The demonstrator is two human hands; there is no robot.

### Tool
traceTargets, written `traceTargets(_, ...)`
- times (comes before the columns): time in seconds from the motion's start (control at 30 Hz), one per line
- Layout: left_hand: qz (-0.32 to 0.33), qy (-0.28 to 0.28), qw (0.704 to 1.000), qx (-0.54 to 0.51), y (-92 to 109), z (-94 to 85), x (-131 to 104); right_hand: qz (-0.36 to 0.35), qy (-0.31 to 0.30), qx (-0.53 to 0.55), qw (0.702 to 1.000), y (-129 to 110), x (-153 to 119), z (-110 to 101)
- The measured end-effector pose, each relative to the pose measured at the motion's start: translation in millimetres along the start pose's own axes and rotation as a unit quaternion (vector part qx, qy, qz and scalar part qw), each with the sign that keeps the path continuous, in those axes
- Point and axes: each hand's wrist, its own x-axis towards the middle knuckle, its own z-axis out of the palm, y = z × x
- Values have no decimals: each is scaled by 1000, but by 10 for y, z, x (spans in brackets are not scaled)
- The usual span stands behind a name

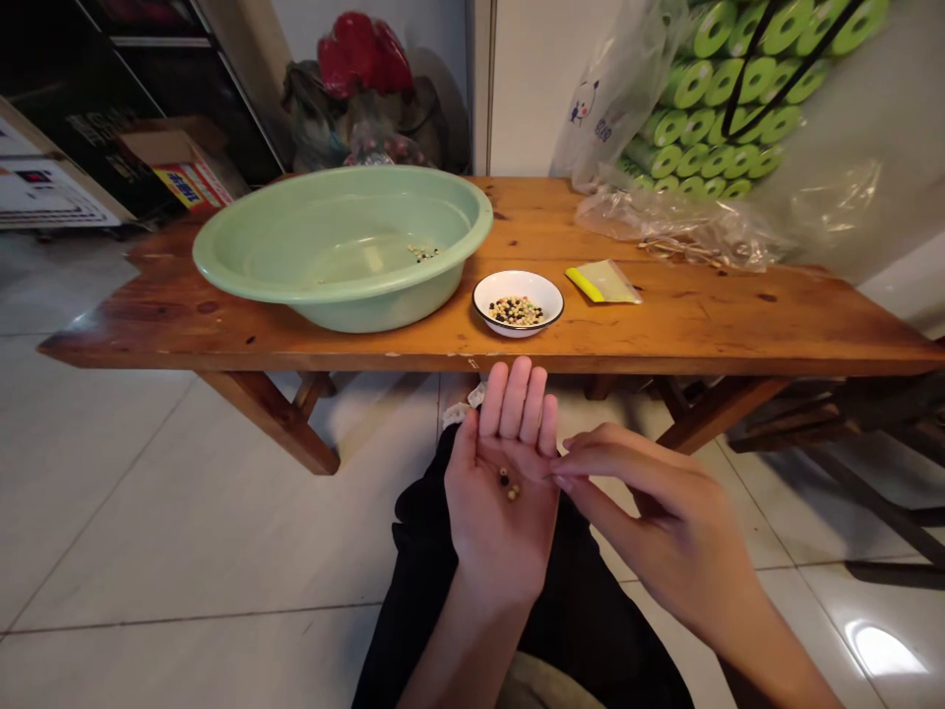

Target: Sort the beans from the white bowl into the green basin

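Note:
My left hand (502, 492) is held palm up over my lap, its fingers stretched out side by side. Several small round beads (509, 484), pale yellow and one black, lie in its palm. From the right, my right hand (650, 502) reaches to the palm's edge with thumb and forefinger pinched together. Whatever is between those fingertips is too small to make out. Just beyond my left fingertips, a white enamel bowl (519, 332) with a dark rim stands on the bench and holds more beads (517, 311) in cream, black and a little red.
A large green basin (346, 305) sits on the wooden bench (701, 335), with a few beads (423, 254) inside. Right of the bowl lies a small clear packet (612, 282) with a yellow edge. Plastic-wrapped green rolls (724, 108) stand behind; a cardboard box (184, 162) is at back left.

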Motion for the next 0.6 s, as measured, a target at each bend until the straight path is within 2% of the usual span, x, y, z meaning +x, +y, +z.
traceTargets(0.1, -10, 14, 1000, -1, -22, -51, -40, -36, -25, -46, 998, -84, -14, 29)
traceTargets(0.2, -28, 23, 999, 0, -48, -102, -69, -38, -50, -103, 993, -126, -46, 76)
traceTargets(0.3, -38, 15, 999, 4, -68, -147, -86, -47, -50, -168, 983, -140, -64, 120)
traceTargets(0.43, -42, 9, 999, 6, -86, -177, -98, -98, -44, -242, 964, -135, -70, 172)
traceTargets(0.6, -38, 0, 999, -8, -116, -189, -96, -106, -29, -268, 957, -107, -88, 210)
